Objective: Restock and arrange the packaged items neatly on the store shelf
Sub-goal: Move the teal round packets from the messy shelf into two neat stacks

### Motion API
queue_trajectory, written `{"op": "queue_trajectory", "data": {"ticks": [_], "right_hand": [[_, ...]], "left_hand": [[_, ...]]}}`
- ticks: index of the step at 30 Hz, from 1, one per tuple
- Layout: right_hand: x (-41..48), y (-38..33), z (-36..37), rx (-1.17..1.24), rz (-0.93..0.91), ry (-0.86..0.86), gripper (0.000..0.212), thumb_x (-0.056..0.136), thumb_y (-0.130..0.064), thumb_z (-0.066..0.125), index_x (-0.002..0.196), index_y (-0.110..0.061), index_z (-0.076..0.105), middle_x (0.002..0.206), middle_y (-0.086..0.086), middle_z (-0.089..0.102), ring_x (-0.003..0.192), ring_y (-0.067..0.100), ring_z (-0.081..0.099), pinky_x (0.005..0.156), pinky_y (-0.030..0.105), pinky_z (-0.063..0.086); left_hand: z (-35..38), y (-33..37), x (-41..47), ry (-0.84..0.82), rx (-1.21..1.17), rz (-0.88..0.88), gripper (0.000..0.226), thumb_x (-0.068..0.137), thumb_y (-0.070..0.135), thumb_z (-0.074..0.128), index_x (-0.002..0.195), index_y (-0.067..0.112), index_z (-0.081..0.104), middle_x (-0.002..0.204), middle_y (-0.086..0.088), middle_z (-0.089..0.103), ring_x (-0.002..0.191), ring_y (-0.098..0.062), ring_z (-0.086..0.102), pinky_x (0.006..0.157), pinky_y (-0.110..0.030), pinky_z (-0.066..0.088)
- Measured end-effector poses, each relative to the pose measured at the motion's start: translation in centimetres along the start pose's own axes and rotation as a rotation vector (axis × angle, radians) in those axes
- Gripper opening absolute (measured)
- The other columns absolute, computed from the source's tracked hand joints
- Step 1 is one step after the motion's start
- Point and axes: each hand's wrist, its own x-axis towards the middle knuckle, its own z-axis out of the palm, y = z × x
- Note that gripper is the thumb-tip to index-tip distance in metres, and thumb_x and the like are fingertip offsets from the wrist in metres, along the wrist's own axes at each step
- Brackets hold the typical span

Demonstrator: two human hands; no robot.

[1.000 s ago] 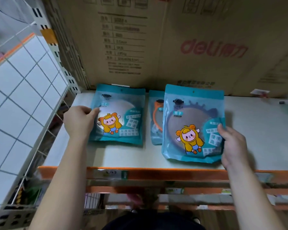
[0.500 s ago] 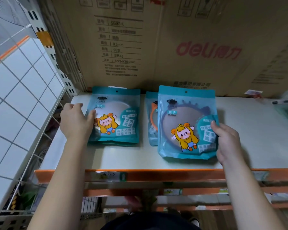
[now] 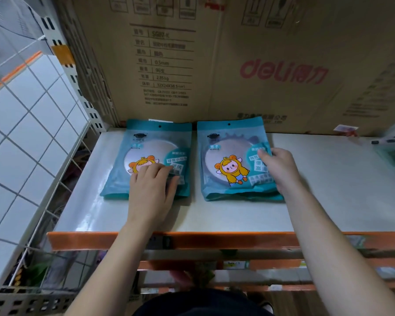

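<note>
So, head view: the left mirror packet [image 3: 146, 142] and right mirror packet [image 3: 228, 142] lie flat on the shelf [image 3: 214, 215], tops right by the cardboard box [image 3: 283, 99] just beyond the fingertips, with a thin gap between them. The left hand [image 3: 152, 188] rests on the left mirror packet's lower right part, fingers straight and together. The right hand [image 3: 279, 169] has its fingers bent over the right mirror packet's right edge; pinching or just pressing, can't tell. Bare shelf runs rightward from those fingers and back under both wrists to the orange front lip [image 3: 214, 239]. Left of the left fingers it's bare up to the wire grid [image 3: 55, 179].
</note>
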Motion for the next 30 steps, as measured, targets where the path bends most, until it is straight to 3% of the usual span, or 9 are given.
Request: {"op": "queue_trajectory", "data": {"ticks": [4, 8, 17, 22, 28, 30], "right_hand": [[-0.1, -0.5, -0.2, -0.162, -0.021, 0.003, 0.037, 0.078, -0.023, 0.079, 0.107, -0.014, 0.059, 0.102, 0.003, 0.07, 0.083, 0.02, 0.071, 0.077, 0.042, 0.06], [-0.4, -0.5, -0.3, -0.29, -0.062, 0.062, 0.048, 0.075, -0.025, 0.083, 0.115, -0.012, 0.061, 0.109, 0.007, 0.069, 0.089, 0.022, 0.07, 0.077, 0.037, 0.058], [-0.9, 0.5, -0.2, -0.527, -0.12, 0.097, 0.051, 0.082, -0.041, 0.074, 0.122, -0.013, 0.06, 0.116, 0.008, 0.065, 0.095, 0.021, 0.066, 0.054, 0.023, 0.046], [-0.9, 0.8, -0.5, -0.562, -0.157, 0.136, 0.053, 0.083, -0.044, 0.072, 0.122, -0.013, 0.058, 0.117, 0.007, 0.066, 0.098, 0.022, 0.067, 0.059, 0.026, 0.05], [-1.4, 1.4, -1.4, -0.489, -0.226, 0.12, 0.044, 0.092, -0.042, 0.06, 0.124, -0.013, 0.057, 0.111, 0.005, 0.064, 0.095, 0.021, 0.066, 0.053, 0.022, 0.046], [-1.9, 1.5, -2.3, -0.43, -0.28, 0.157, 0.038, 0.095, -0.034, 0.058, 0.125, -0.01, 0.059, 0.111, 0.008, 0.065, 0.096, 0.022, 0.065, 0.064, 0.028, 0.054]], "left_hand": [[0.3, 0.0, 0.1, 0.008, -0.002, -0.011, 0.028, 0.095, 0.028, 0.057, 0.112, 0.009, 0.067, 0.111, -0.008, 0.064, 0.106, -0.031, 0.053, 0.09, -0.044, 0.038], [0.4, 0.3, 0.2, 0.002, 0.001, -0.022, 0.028, 0.096, 0.029, 0.055, 0.111, 0.009, 0.068, 0.111, -0.008, 0.064, 0.105, -0.03, 0.052, 0.09, -0.044, 0.037], [0.3, 0.3, 0.2, -0.003, -0.047, -0.062, 0.03, 0.095, 0.031, 0.055, 0.112, 0.011, 0.068, 0.113, -0.006, 0.063, 0.108, -0.027, 0.051, 0.092, -0.042, 0.036], [0.3, 0.3, 0.3, -0.017, -0.051, -0.064, 0.032, 0.096, 0.033, 0.052, 0.113, 0.012, 0.068, 0.113, -0.006, 0.063, 0.108, -0.027, 0.05, 0.092, -0.042, 0.036], [-0.2, 1.2, 1.0, -0.012, -0.084, -0.026, 0.031, 0.098, 0.031, 0.049, 0.113, 0.011, 0.068, 0.111, -0.009, 0.066, 0.102, -0.029, 0.056, 0.089, -0.045, 0.041], [-0.2, 2.3, 1.8, 0.012, -0.1, 0.057, 0.033, 0.095, 0.03, 0.049, 0.108, 0.007, 0.069, 0.107, -0.012, 0.067, 0.096, -0.032, 0.06, 0.083, -0.046, 0.045]]}}
